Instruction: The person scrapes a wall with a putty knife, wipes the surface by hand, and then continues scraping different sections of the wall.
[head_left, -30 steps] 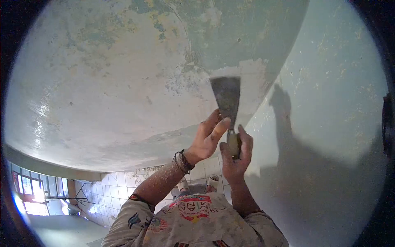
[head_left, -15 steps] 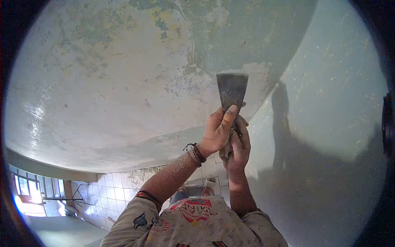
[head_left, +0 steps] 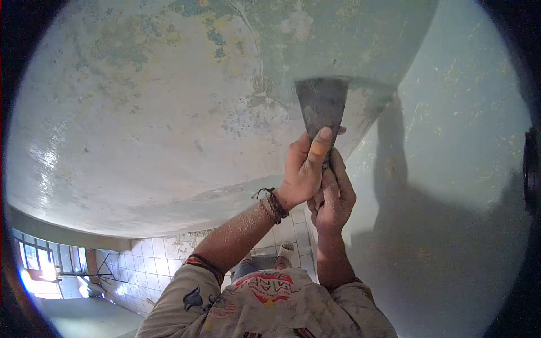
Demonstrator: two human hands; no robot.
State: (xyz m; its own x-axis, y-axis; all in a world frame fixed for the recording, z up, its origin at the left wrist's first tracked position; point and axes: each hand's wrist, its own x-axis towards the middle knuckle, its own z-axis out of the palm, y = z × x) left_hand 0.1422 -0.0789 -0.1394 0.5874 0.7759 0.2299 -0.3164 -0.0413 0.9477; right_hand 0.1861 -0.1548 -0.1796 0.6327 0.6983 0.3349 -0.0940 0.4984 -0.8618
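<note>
A wide dark scraper points up and away from me, its broad edge at the painted wall. My left hand is closed around the lower blade, thumb lying along its face. Just below and to the right, my right hand wraps the scraper's handle, which is mostly hidden by the fingers. Pale bare patches and flaking green paint mark the wall around the blade. Dust speckles the left forearm.
A second, pale green wall meets the first in a corner close on the right, with shadows across it. Below are floor tiles and my sandalled foot. A bright window stands at lower left.
Both hands have moved the scraper up and slightly right along the wall. Its edge now sits higher, on the green paint above the pale patch. The grip stays the same.
</note>
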